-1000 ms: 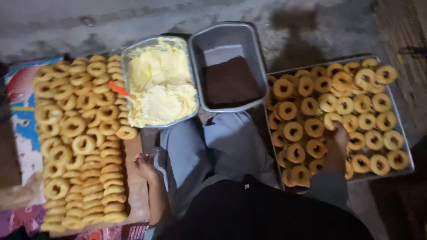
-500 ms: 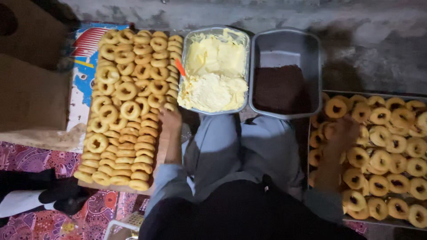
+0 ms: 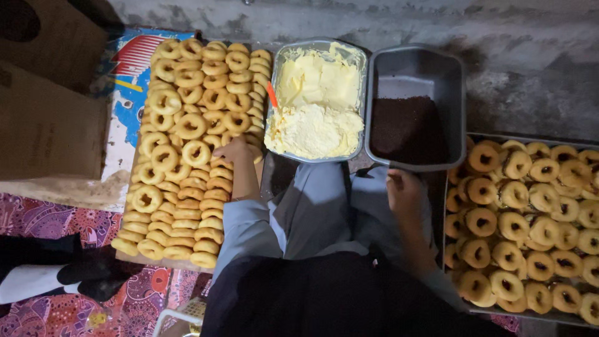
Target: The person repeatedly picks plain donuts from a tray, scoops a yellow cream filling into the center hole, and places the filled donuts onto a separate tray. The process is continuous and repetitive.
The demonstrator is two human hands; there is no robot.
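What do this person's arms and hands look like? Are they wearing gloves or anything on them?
No gloves that I can see: both hands are bare, the left hand and the right hand. I can make out no rings, watch or bands, though the light is dim. The forearms are uncovered too. A loose, pale grey-blue sleeve ends partway up the left arm; the right sleeve is mostly hidden in shadow.

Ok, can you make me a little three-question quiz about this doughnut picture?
1. True or false: the left hand rests on the plain doughnuts.
2. What fills the clear tub? A) pale yellow cream B) water C) rice
3. Which side holds the tray of filled doughnuts?

Key:
1. True.
2. A. An orange utensil pokes from it.
3. The right, beside the grey tub of dark brown crumbs. The right hand sits near both.
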